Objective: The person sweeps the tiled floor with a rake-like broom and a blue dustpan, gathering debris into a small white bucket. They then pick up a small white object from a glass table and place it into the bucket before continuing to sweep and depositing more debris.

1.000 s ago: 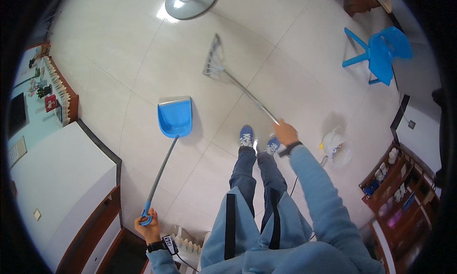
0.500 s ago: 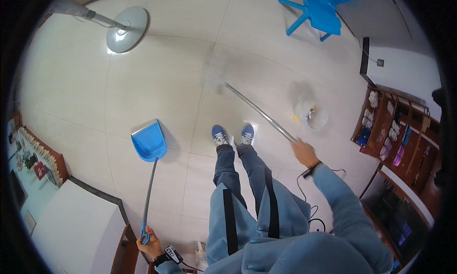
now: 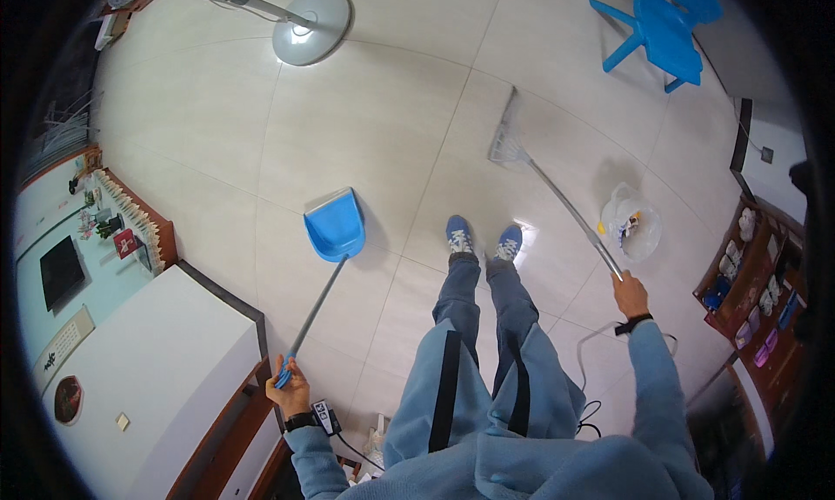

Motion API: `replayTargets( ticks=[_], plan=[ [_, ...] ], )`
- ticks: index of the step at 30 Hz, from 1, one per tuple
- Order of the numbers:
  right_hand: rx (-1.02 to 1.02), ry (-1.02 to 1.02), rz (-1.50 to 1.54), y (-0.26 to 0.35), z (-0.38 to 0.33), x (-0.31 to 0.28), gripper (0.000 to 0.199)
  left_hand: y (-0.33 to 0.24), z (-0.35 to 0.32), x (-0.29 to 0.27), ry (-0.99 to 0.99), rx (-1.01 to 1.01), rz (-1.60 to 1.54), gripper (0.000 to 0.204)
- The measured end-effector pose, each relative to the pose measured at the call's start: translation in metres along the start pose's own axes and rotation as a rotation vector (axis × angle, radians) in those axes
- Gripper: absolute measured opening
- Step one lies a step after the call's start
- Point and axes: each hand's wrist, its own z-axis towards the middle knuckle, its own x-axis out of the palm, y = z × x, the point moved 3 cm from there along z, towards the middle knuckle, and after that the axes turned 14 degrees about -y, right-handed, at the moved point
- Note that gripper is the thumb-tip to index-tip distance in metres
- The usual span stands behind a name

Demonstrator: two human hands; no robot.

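Note:
In my right hand [image 3: 631, 296] is the top of the metal pole of a broom [image 3: 570, 209]. The wide grey broom head [image 3: 504, 139] lies on the tiles ahead of my feet, a little to their right. My left hand [image 3: 289, 394] holds the looped blue grip of a long-handled dustpan [image 3: 337, 226]; its fingers curl loosely round the grip. The blue pan rests on the floor to the left of my feet, its open edge facing away from me. Inside the pan I can make out nothing.
A clear plastic bin [image 3: 639, 226] with some rubbish stands right of the pole. A blue chair [image 3: 668, 35] is at the far right, a round grey stand base [image 3: 311, 26] at the far left. A shoe rack [image 3: 752, 291] stands right, a white partition [image 3: 165, 352] left. A cable [image 3: 583, 361] trails behind my right leg.
The broom head, blurred before, has moved right relative to my feet and shows sharply now. The whole view has shifted. The dustpan keeps about the same place beside my feet.

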Motion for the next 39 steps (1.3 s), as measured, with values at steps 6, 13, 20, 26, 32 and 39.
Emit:
replayTargets(
  ticks=[6, 13, 20, 26, 32, 39],
  plan=[
    [-0.388, 0.004, 0.193, 0.116, 0.021, 0.001, 0.030, 0.006, -0.009, 0.003, -0.084, 0.051, -0.030, 0.051],
    [-0.510, -0.031, 0.102, 0.178, 0.057, 0.045, 0.020, -0.007, -0.036, 0.030, -0.006, 0.002, -0.048, 0.047],
    [0.006, 0.030, 0.052, -0.022, 0.001, -0.031, 0.037, -0.023, -0.051, 0.083, 0.105, 0.104, 0.076, 0.041],
    [-0.275, -0.115, 0.180, 0.132, 0.098, -0.063, 0.033, -0.036, -0.029, 0.194, 0.135, 0.070, 0.171, 0.032],
    [-0.141, -0.220, 0.419, 0.376, 0.314, -0.093, 0.025, -0.056, -0.010, 0.319, 0.085, 0.082, 0.418, 0.035],
    [-0.197, -0.171, 0.341, 0.410, 0.361, -0.050, 0.021, -0.081, -0.011, 0.427, 0.168, 0.112, 0.566, 0.036]
  ],
)
